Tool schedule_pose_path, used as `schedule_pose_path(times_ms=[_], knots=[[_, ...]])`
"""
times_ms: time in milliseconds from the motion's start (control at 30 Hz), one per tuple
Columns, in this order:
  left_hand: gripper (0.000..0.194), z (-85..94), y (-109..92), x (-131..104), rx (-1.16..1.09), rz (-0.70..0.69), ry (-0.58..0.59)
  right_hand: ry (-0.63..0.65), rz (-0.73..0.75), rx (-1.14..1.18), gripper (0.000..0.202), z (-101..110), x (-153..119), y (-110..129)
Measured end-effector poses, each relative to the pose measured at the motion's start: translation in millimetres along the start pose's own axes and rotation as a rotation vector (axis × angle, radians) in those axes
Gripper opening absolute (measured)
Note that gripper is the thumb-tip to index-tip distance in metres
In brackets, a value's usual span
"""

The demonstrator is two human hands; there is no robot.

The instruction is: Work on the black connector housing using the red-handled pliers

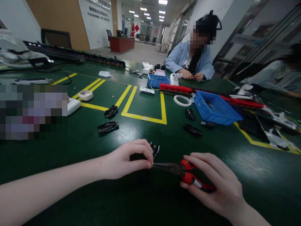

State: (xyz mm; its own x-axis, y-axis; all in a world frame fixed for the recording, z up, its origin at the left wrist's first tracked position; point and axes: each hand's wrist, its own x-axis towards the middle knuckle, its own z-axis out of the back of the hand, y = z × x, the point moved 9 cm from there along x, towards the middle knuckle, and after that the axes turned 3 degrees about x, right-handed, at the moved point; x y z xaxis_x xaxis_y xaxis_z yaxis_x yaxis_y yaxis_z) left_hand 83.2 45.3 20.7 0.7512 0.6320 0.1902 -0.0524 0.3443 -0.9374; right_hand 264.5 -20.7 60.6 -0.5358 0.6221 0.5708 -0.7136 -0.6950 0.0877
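Red-handled long-nose pliers (174,168) are held in my right hand (216,182), their jaws pointing left. The jaw tips meet the pinched thumb and forefinger of my left hand (131,158); whatever lies between those fingertips is too small to make out. Just behind the left fingertips is a black part (155,150), partly hidden by the fingers. Two more black parts, one (111,111) behind the other (108,126), lie on the green table (141,133) to the left. Further black pieces (192,129) rest at the right.
A blue bin (215,110) stands at the right, near a roll of white tape (182,100). Behind is a smaller blue bin (158,81). Yellow tape (143,118) marks the tabletop. Across the table sits a person in a blue shirt (207,62); another is at far right.
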Motion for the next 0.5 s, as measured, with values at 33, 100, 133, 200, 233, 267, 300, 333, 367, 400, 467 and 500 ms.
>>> schedule_pose_path(times_ms=[33, 100, 133, 200, 233, 267, 300, 333, 367, 400, 467, 500], knots=[[0.008, -0.2, -0.6, -0.1, 0.004, 0.0, -0.001, 0.005, -0.001, 0.006, 0.04, -0.3, 0.4, 0.6], [0.008, -0.7, -2.8, -0.7, 0.008, 0.0, -0.003, 0.014, 0.004, 0.017, 0.04, -1.0, 0.7, 1.8], [0.009, -1.0, -3.5, -1.0, 0.009, 0.004, -0.002, 0.019, 0.009, 0.022, 0.041, -1.5, 0.5, 2.3], [0.01, -1.4, -4.4, -1.5, 0.008, 0.015, 0.002, 0.026, 0.005, 0.031, 0.041, -2.4, -0.3, 1.2], [0.01, -1.3, -4.6, -1.6, 0.006, 0.017, 0.003, 0.027, 0.0, 0.037, 0.041, -2.9, -0.8, 0.1], [0.011, -1.2, -4.6, -1.5, 0.006, 0.019, 0.005, 0.026, -0.005, 0.044, 0.042, -3.3, -1.3, -1.0], [0.011, -1.1, -4.2, -1.4, 0.005, 0.02, 0.009, 0.023, -0.005, 0.05, 0.042, -3.6, -1.8, -1.7], [0.012, -1.0, -3.9, -1.1, 0.002, 0.015, 0.012, 0.019, -0.004, 0.053, 0.043, -3.9, -2.1, -2.3], [0.011, -0.9, -3.7, -0.8, -0.003, 0.006, 0.015, 0.016, -0.001, 0.052, 0.044, -4.2, -2.3, -2.6], [0.011, -0.8, -3.3, -0.4, -0.009, -0.004, 0.018, 0.013, 0.002, 0.047, 0.045, -4.6, -2.4, -2.7], [0.01, -0.8, -2.1, 0.1, -0.018, -0.022, 0.023, 0.012, 0.008, 0.033, 0.045, -5.6, -2.2, -2.5], [0.009, -0.8, -1.8, 0.3, -0.021, -0.031, 0.024, 0.012, 0.011, 0.028, 0.045, -5.8, -2.1, -2.2]])
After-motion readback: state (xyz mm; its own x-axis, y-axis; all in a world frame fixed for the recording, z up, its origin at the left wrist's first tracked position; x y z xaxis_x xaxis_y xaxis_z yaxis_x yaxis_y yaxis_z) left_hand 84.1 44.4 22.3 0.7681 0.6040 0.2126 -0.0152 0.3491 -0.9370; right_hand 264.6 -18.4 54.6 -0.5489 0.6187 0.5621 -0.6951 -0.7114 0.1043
